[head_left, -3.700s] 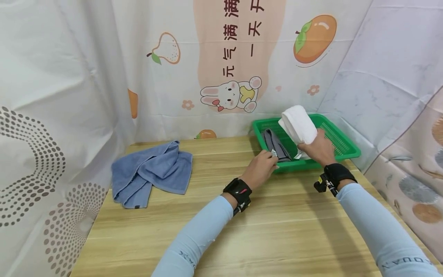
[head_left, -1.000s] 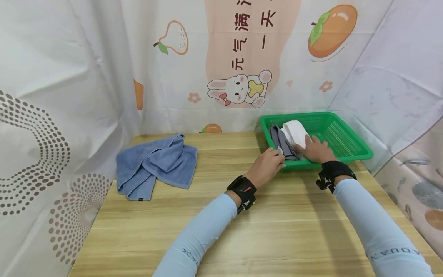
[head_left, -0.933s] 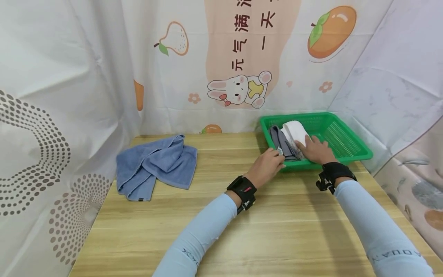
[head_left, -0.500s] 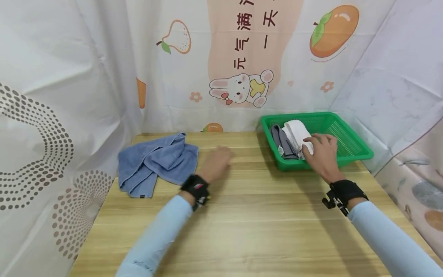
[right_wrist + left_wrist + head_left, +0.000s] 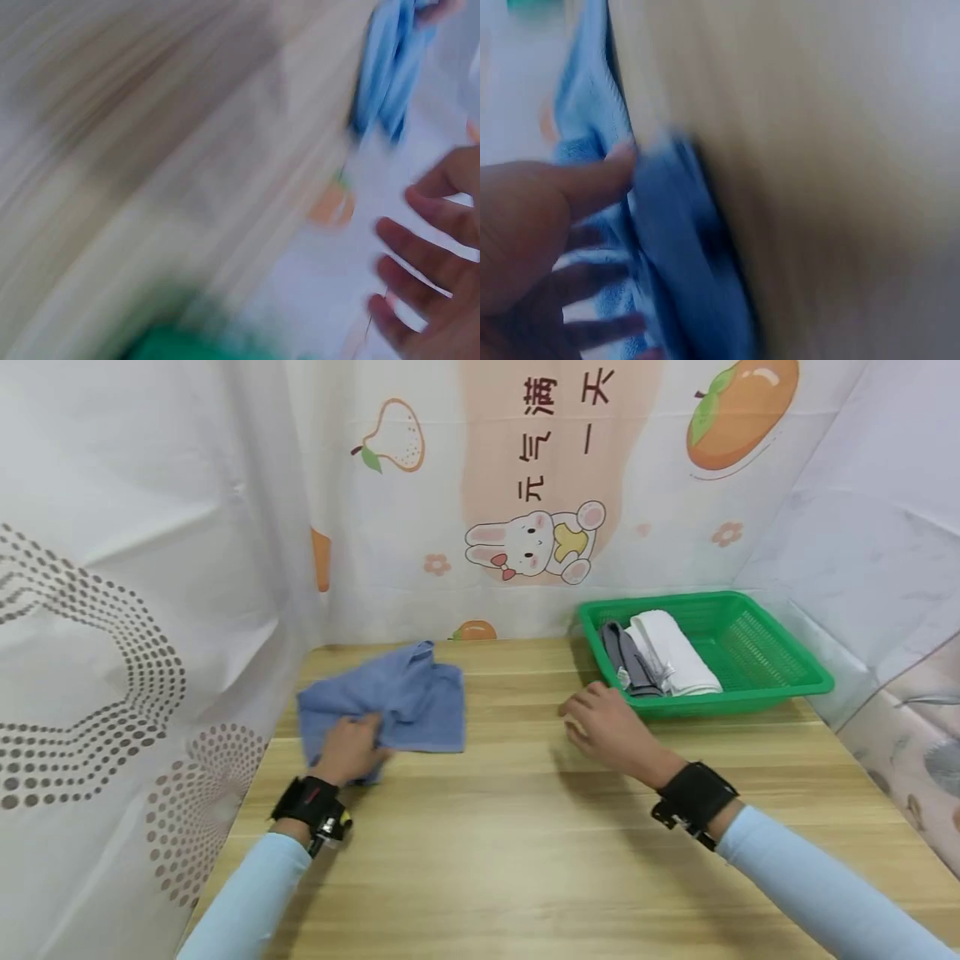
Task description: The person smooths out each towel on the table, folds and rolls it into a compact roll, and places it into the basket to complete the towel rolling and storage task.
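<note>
Blue towel [image 5: 408, 693] lies crumpled at the table's [image 5: 487, 852] left; judged light, soft, limp, hardly fragile. Best hold, probably: several layers pinched at an edge. Left hand [image 5: 350, 750] touches its near side, fingers apart; right hand [image 5: 615, 731] hovers, fingers bent, apart, holding nothing.

Blue towel [image 5: 408, 693], basket [image 5: 761, 647] on table [image 5: 480, 852]

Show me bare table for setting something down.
Bare: the front of the table between the forearms, and the strip between blue towel and green basket, though the right hand hovers near the basket. Crowded: back left, the left hand at the towel; the basket's left half, holding gray cloth and white cloth.
</note>
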`<action>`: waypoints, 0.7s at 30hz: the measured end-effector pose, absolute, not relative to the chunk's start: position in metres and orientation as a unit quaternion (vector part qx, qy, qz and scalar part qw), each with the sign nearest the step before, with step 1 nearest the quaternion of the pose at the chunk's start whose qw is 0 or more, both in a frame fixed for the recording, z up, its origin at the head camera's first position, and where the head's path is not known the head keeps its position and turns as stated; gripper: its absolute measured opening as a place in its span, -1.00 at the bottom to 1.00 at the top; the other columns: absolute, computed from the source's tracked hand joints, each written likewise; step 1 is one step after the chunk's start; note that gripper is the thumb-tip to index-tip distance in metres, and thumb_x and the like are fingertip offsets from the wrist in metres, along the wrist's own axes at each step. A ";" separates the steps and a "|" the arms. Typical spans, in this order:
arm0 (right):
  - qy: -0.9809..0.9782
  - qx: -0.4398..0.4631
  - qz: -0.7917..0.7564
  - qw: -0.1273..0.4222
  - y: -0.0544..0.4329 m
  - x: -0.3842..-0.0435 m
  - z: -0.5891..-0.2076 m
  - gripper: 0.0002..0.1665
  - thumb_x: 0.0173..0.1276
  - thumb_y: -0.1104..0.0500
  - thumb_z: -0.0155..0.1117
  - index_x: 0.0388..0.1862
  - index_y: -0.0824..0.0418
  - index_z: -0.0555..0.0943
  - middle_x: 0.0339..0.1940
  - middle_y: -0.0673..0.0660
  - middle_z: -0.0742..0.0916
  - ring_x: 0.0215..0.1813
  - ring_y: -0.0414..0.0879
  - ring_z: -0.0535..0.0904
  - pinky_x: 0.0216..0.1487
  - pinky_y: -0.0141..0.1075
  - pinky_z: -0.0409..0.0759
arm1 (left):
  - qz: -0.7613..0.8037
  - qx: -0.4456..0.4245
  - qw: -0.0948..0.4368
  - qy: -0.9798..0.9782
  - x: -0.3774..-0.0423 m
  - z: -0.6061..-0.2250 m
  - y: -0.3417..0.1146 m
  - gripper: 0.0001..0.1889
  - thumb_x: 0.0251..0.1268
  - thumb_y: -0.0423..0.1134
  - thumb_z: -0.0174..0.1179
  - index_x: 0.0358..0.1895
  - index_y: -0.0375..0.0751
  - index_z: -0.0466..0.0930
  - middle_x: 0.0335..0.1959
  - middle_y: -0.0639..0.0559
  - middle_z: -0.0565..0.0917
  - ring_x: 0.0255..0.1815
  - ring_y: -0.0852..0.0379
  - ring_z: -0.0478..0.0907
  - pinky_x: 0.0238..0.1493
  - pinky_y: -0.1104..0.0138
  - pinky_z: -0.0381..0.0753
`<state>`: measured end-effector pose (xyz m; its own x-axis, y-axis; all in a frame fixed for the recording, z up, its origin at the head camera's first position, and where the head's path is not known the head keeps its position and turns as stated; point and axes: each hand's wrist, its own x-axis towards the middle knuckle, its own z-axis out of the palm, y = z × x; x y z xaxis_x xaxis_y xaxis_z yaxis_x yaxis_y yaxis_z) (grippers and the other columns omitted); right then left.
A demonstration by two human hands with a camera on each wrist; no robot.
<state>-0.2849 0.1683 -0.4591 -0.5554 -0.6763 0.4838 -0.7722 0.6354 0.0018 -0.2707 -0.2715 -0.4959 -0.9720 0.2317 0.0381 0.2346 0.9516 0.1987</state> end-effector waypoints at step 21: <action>-0.929 0.239 0.236 0.158 0.177 -0.275 -0.447 -0.38 0.09 0.58 0.08 0.17 0.29 0.57 -0.34 0.33 0.72 -0.54 0.08 0.53 -0.51 -0.04 0.53 | 0.005 -0.273 0.093 -0.957 -0.241 -0.494 -0.261 -0.52 0.07 -0.40 0.42 0.14 -0.20 0.63 -0.02 -0.21 0.67 -0.08 -0.30 0.60 -0.07 -0.16 0.59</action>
